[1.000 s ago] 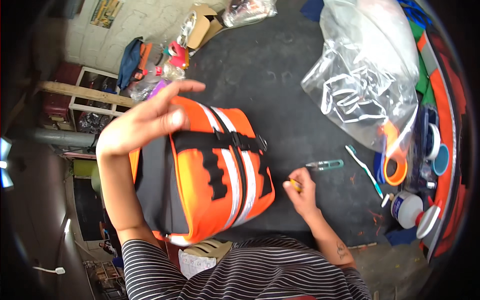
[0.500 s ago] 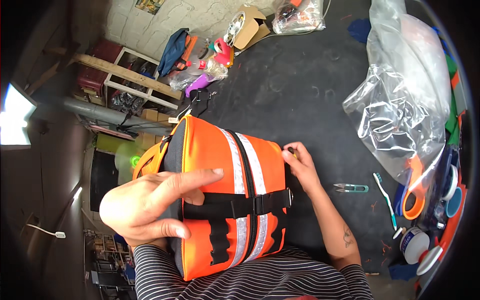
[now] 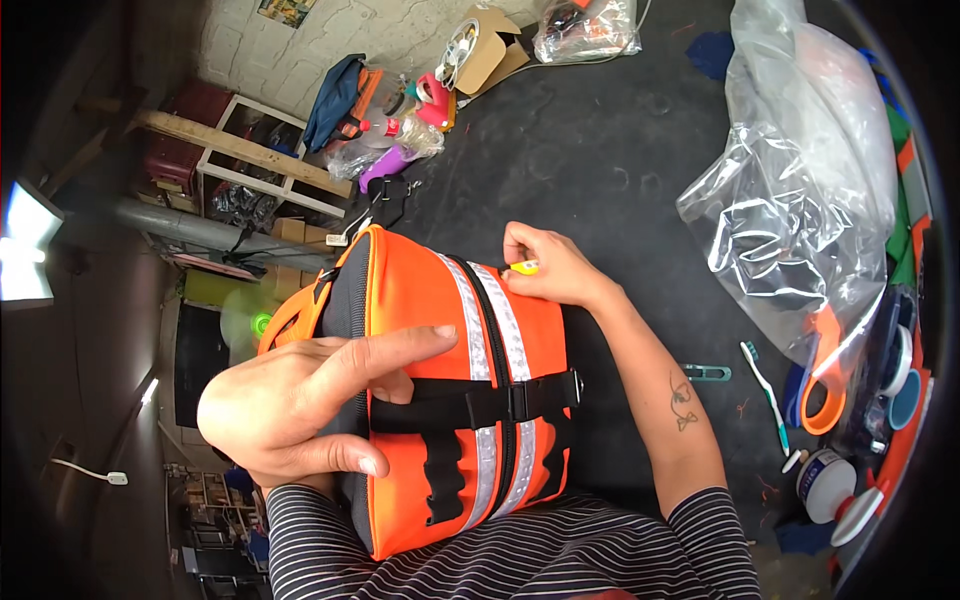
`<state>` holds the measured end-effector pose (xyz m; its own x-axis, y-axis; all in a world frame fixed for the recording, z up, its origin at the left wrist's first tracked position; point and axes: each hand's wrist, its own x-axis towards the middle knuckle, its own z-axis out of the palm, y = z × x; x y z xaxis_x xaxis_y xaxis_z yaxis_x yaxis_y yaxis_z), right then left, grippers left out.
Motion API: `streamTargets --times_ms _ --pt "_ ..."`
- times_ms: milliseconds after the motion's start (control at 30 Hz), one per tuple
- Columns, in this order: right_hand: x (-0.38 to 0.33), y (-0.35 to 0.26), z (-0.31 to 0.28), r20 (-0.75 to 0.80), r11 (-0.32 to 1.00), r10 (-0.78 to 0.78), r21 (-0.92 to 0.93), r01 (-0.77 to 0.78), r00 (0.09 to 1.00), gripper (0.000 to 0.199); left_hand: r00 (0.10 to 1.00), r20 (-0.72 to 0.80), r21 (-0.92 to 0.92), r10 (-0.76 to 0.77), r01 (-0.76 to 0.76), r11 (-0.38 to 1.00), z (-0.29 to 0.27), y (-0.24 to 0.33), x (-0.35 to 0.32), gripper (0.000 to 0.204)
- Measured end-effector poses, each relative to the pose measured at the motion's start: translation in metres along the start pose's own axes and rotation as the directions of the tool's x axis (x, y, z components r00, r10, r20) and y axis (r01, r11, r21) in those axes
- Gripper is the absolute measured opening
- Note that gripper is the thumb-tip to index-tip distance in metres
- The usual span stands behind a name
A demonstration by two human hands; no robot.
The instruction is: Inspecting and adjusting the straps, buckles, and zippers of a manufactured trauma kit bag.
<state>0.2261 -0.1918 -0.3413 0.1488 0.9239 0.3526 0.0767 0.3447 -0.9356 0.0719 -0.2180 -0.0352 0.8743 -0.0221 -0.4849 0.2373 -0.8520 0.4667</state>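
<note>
An orange bag [image 3: 420, 300] with grey reflective stripes, a black zip and a black buckled strap lies on the dark table [image 3: 600, 150] right in front of me. My left hand [image 3: 300, 405] rests on its left side, fingers spread over the orange cloth and the strap. At the bag's far end my right hand [image 3: 548, 266] pinches a small yellow zip pull [image 3: 523, 268] at the top of the zip.
A big clear plastic bag [image 3: 800, 190] lies at the right. Orange-handled scissors [image 3: 822, 390], a toothbrush [image 3: 765, 390], a small green tool [image 3: 708, 373] and a white jar [image 3: 825, 485] sit near the right edge. Cardboard box [image 3: 490, 50] and clutter at the back.
The bag has turned and come closer to me. My left hand came down from above onto its side. My right hand went from the table to the zip pull at the far end.
</note>
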Motion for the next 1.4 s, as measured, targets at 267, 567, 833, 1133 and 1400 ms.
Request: streamTargets --times_ms 267,567,833,1133,1400 --pt "0.001 0.028 -0.007 -0.23 0.848 0.249 0.521 -0.097 0.941 0.018 0.958 0.0 -0.463 -0.288 0.255 0.849 -0.005 -0.018 0.037 0.099" --pt "-0.051 0.004 -0.039 -0.825 0.958 0.186 0.273 0.089 0.535 0.015 0.929 -0.137 -0.51 -0.343 0.23 0.829 -0.03 -0.096 0.137 0.06" --pt "-0.156 -0.003 -0.016 -0.721 0.979 0.049 -0.103 -0.178 0.691 0.023 0.712 -0.69 -0.571 -0.132 -0.423 0.704 -0.079 -0.125 0.039 0.043" --pt "-0.192 -0.07 0.052 -0.473 0.518 -0.391 -0.822 -0.236 0.79 0.032 0.521 -0.745 -0.433 -0.417 0.097 0.896 0.024 -0.155 -0.128 0.037" --pt "-0.098 -0.14 0.143 -0.154 0.488 -0.409 -0.87 0.074 0.899 0.027 0.431 -0.89 -0.096 -0.146 0.135 0.986 0.044 -0.248 -0.003 0.022"
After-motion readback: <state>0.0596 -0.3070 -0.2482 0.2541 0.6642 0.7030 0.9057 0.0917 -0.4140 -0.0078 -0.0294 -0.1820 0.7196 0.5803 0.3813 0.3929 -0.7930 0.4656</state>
